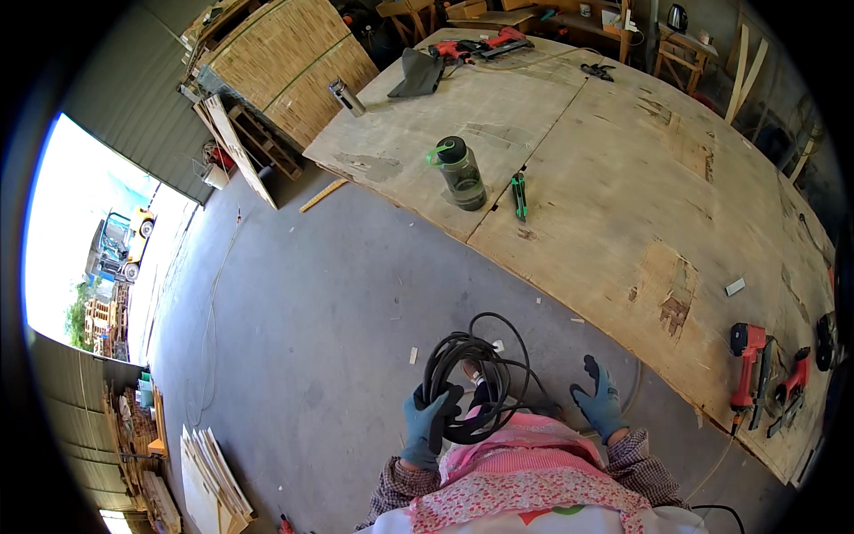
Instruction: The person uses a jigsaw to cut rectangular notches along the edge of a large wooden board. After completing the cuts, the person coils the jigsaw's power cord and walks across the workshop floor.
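A coil of thin black cable or hose (441, 360) hangs in several loose loops in front of my body. My left hand (423, 429), in a blue glove with dark fingers, is closed round the coil's left side. One wider loop sticks out at the top right of the coil. My right hand (599, 405), gloved the same way, is held apart from the coil with its fingers spread and nothing in them. It is nearest to the edge of the large wooden table (587, 240). Behind the coil, my foot and the pink apron (525, 445) partly show.
On the table stand a dark green bottle (463, 178) and a metal flask (347, 98), near a green-black cutter (519, 196). Red nail guns (747, 360) lie at its right end, more red tools (485, 46) at its far end. White boards (212, 481) lean at lower left.
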`<move>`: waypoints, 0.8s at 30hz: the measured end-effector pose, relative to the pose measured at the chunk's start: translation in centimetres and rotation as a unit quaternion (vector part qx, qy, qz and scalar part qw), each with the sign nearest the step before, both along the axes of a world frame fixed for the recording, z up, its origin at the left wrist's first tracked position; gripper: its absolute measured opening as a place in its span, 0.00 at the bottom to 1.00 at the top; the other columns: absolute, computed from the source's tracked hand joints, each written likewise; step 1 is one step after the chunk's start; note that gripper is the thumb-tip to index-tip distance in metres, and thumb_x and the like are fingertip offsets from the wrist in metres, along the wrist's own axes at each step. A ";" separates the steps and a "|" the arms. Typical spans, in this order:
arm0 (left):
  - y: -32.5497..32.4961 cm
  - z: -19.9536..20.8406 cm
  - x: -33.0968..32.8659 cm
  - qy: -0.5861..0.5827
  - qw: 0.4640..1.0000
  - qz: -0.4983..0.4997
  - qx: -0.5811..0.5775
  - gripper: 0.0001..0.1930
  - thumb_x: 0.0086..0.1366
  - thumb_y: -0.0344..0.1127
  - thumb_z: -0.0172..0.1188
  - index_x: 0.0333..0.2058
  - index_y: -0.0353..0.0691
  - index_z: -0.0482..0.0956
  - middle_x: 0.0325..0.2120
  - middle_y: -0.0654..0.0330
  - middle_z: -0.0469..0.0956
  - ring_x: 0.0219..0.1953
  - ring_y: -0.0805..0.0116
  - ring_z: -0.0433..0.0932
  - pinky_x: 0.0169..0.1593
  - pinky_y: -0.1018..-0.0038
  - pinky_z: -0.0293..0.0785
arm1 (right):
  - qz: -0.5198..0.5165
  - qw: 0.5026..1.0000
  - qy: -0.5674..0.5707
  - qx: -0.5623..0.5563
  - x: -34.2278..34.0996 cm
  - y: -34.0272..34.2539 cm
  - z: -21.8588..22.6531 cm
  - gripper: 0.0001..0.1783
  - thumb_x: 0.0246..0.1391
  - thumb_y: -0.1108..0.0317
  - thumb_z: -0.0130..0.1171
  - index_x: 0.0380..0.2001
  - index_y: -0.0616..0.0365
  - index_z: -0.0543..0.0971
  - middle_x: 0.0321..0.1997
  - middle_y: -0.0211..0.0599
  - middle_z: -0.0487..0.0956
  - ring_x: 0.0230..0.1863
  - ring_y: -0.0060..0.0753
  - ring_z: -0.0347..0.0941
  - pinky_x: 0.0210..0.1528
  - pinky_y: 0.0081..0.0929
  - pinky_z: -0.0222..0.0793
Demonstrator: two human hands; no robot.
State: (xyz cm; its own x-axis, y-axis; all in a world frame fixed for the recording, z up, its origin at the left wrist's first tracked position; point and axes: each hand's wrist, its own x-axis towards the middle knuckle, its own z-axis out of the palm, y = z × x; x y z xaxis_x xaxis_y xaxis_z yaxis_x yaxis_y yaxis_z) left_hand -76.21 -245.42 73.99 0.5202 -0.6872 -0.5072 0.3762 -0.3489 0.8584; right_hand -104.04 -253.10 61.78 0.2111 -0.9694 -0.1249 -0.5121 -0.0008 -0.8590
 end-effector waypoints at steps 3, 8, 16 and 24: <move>-1.8 -0.4 4.4 -0.013 0.999 0.045 0.004 0.08 0.50 0.32 0.61 0.28 0.37 0.74 0.12 0.68 0.66 0.12 0.79 0.64 0.23 0.78 0.68 | -0.031 0.999 -0.010 0.041 1.4 -1.3 -1.6 0.29 0.39 0.66 0.61 0.49 0.57 0.68 0.45 0.44 0.72 0.45 0.41 0.69 0.48 0.32 0.65; -3.7 -1.9 13.6 0.008 0.990 0.138 0.003 0.07 0.50 0.33 0.61 0.27 0.39 0.74 0.11 0.68 0.65 0.12 0.78 0.62 0.24 0.77 0.69 | 0.041 0.993 0.077 0.084 10.0 -4.5 -0.8 0.23 0.41 0.65 0.61 0.44 0.57 0.71 0.45 0.42 0.73 0.45 0.41 0.70 0.47 0.33 0.66; -2.8 -2.5 26.9 0.005 0.958 0.286 0.005 0.05 0.50 0.33 0.61 0.23 0.43 0.73 0.11 0.70 0.64 0.12 0.78 0.62 0.25 0.73 0.70 | 0.316 0.936 0.157 0.023 27.9 -12.7 1.1 0.23 0.45 0.55 0.56 0.43 0.56 0.73 0.46 0.49 0.72 0.48 0.50 0.66 0.51 0.36 0.60; -6.3 -0.8 34.6 -0.383 0.891 0.233 -0.067 0.18 0.60 0.34 0.46 0.49 0.35 0.64 0.14 0.68 0.64 0.16 0.75 0.64 0.28 0.79 0.63 | 0.330 0.931 0.142 0.059 40.3 -21.8 -2.9 0.22 0.44 0.51 0.54 0.39 0.53 0.74 0.39 0.44 0.75 0.41 0.46 0.71 0.44 0.38 0.65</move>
State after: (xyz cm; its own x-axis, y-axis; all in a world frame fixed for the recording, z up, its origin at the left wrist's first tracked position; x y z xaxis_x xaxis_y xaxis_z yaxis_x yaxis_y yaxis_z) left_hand -41.60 -251.71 73.18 0.9231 -0.3342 0.1903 -0.2614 -0.1822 0.9479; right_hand -63.75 -274.95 58.85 0.6990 -0.6159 -0.3633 -0.6395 -0.3111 -0.7030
